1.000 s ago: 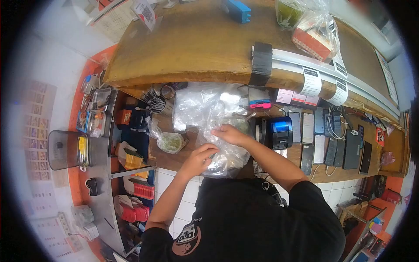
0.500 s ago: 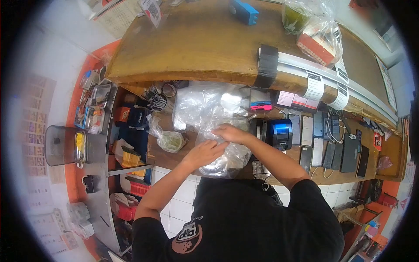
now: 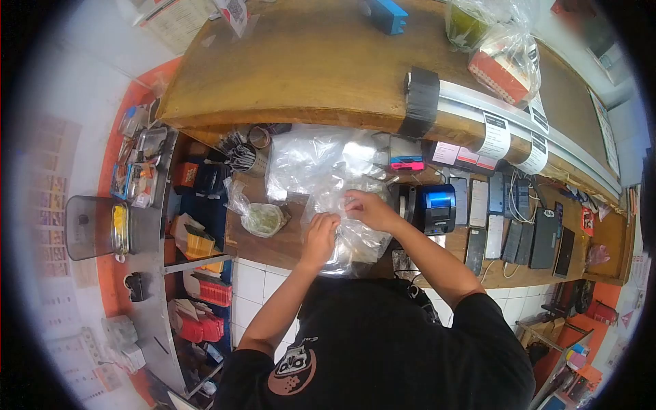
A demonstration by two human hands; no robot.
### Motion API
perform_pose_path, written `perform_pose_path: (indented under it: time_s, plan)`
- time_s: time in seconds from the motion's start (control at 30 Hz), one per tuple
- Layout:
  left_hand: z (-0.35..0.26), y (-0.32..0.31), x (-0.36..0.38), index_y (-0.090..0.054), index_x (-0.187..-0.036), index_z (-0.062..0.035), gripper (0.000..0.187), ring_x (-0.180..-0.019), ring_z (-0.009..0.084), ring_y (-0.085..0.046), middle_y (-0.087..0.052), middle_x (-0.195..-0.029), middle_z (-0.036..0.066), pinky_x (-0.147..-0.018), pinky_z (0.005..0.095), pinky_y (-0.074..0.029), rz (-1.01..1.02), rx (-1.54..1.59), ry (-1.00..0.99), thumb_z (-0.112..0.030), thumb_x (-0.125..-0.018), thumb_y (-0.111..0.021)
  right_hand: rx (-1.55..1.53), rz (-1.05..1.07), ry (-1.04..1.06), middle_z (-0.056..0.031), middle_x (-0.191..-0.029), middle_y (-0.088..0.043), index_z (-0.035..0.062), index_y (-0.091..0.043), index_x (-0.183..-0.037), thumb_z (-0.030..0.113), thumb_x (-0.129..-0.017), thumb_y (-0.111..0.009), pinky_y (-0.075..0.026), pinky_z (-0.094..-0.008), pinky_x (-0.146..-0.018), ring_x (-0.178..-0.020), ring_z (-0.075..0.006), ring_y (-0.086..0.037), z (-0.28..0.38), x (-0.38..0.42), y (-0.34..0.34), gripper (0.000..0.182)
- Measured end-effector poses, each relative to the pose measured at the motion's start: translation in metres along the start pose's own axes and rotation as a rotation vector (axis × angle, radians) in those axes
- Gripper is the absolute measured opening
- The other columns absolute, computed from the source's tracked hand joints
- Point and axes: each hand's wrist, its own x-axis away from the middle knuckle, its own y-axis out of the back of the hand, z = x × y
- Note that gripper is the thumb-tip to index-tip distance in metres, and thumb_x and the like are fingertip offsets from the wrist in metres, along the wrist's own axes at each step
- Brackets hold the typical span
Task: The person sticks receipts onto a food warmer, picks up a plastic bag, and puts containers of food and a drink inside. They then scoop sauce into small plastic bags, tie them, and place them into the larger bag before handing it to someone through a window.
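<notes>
A clear plastic bag [image 3: 355, 247] lies at the front edge of the wooden desk, close to my body, and something inside it is hard to make out. My left hand [image 3: 321, 236] is closed on the bag's left side. Fingers bent, my right hand [image 3: 367, 209] pinches the upper part of the same bag. More clear plastic sheeting [image 3: 301, 160] spreads behind both hands. To the left sits a knotted clear bag with green contents [image 3: 265, 219], touched by neither hand.
A black and blue printer [image 3: 437, 208] stands right of my hands, with several phones [image 3: 478, 203] beyond it. The raised wooden counter [image 3: 294, 68] spans the back. A metal shelf [image 3: 147, 263] and a cup of pens [image 3: 242, 156] are at left.
My left hand has moved from lying across near the right hand to an upright grip on the bag's left side. My right hand has shifted slightly right.
</notes>
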Motion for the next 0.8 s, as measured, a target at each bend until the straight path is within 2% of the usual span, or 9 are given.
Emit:
perform_pose_path:
  time_s: [0.07, 0.13, 0.23, 0.33, 0.37, 0.43, 0.5, 0.63, 0.8]
  plan:
    - [-0.01, 0.0, -0.004, -0.061, -0.095, -0.0013, 0.008, -0.091, 0.0347, -0.061, -0.064, -0.094, 0.015, -0.078, 0.0413, -0.049, -0.025, 0.008, 0.012, -0.003, -0.087, -0.06, 0.001, -0.043, -0.028, -0.0089, -0.096, -0.069, -0.0038, -0.056, -0.121, -0.002, -0.079, -0.068, -0.052, -0.027, -0.077, -0.085, -0.0135, -0.064, 0.003, 0.001, 0.0, 0.044]
    - [-0.016, -0.001, -0.008, -0.062, -0.093, -0.0016, 0.008, -0.09, 0.0347, -0.061, -0.065, -0.094, 0.014, -0.078, 0.0419, -0.049, -0.052, 0.015, 0.025, -0.003, -0.085, -0.062, -0.16, -0.135, -0.071, -0.0075, -0.092, -0.071, -0.001, -0.059, -0.118, -0.001, -0.079, -0.07, -0.052, -0.0267, -0.076, -0.083, -0.0116, -0.064, 0.005, 0.006, -0.001, 0.04]
    - [-0.018, -0.002, -0.007, -0.065, -0.095, -0.0019, 0.012, -0.088, 0.0341, -0.062, -0.065, -0.092, 0.014, -0.076, 0.0411, -0.05, -0.083, 0.052, 0.042, -0.004, -0.083, -0.065, -0.247, -0.139, -0.109, -0.0072, -0.093, -0.071, -0.002, -0.06, -0.116, 0.0, -0.078, -0.072, -0.052, -0.0257, -0.075, -0.083, -0.0101, -0.064, 0.001, 0.007, -0.001, 0.04]
    - [-0.019, 0.0, -0.006, -0.066, -0.098, -0.0018, 0.016, -0.088, 0.0318, -0.062, -0.065, -0.098, 0.013, -0.074, 0.0395, -0.051, -0.09, 0.004, -0.02, -0.003, -0.082, -0.064, -0.348, -0.161, -0.149, -0.007, -0.09, -0.071, -0.0018, -0.06, -0.114, 0.001, -0.077, -0.074, -0.052, -0.0255, -0.075, -0.082, -0.0099, -0.063, 0.005, 0.012, -0.001, 0.039]
    - [-0.022, 0.004, -0.007, -0.066, -0.098, -0.0019, 0.018, -0.088, 0.0309, -0.062, -0.064, -0.102, 0.012, -0.074, 0.039, -0.051, -0.026, -0.051, -0.106, -0.001, -0.081, -0.063, -0.347, -0.159, -0.151, -0.007, -0.09, -0.071, -0.0018, -0.06, -0.114, 0.001, -0.077, -0.074, -0.052, -0.0255, -0.075, -0.082, -0.0099, -0.063, 0.002, 0.012, -0.002, 0.039]
    - [-0.029, 0.009, -0.009, -0.066, -0.099, -0.0019, 0.019, -0.088, 0.0299, -0.061, -0.064, -0.107, 0.011, -0.074, 0.0385, -0.052, 0.041, -0.102, -0.193, 0.0, -0.08, -0.062, -0.188, -0.171, -0.151, -0.0076, -0.089, -0.071, -0.0023, -0.061, -0.112, 0.0, -0.078, -0.074, -0.052, -0.0253, -0.075, -0.083, -0.0098, -0.064, 0.002, 0.011, -0.006, 0.038]
    - [-0.033, 0.011, -0.01, -0.066, -0.094, -0.0023, 0.02, -0.087, 0.0272, -0.063, -0.065, -0.108, 0.009, -0.073, 0.0376, -0.052, 0.132, -0.24, -0.156, 0.002, -0.074, -0.063, -0.147, -0.151, -0.155, -0.0084, -0.09, -0.071, -0.0023, -0.06, -0.113, -0.001, -0.079, -0.073, -0.053, -0.0258, -0.075, -0.083, -0.0112, -0.065, 0.013, 0.011, -0.005, 0.037]
    - [-0.019, 0.006, -0.013, -0.066, -0.095, -0.0032, 0.021, -0.088, 0.0279, -0.063, -0.065, -0.108, 0.009, -0.072, 0.0386, -0.052, 0.039, -0.191, -0.146, 0.002, -0.075, -0.063, -0.204, -0.164, -0.165, -0.0102, -0.091, -0.071, -0.0034, -0.059, -0.113, -0.003, -0.08, -0.072, -0.053, -0.0269, -0.076, -0.084, -0.0134, -0.066, 0.009, 0.007, -0.01, 0.035]
    - [-0.018, 0.002, -0.011, -0.067, -0.093, -0.0015, 0.011, -0.086, 0.0321, -0.064, -0.066, -0.1, 0.013, -0.073, 0.0379, -0.051, -0.048, 0.037, 0.035, 0.0, -0.083, -0.063, -0.33, -0.181, -0.18, -0.0102, -0.092, -0.072, -0.004, -0.061, -0.108, -0.002, -0.078, -0.072, -0.053, -0.0256, -0.075, -0.084, -0.0121, -0.066, -0.004, 0.008, -0.012, 0.033]
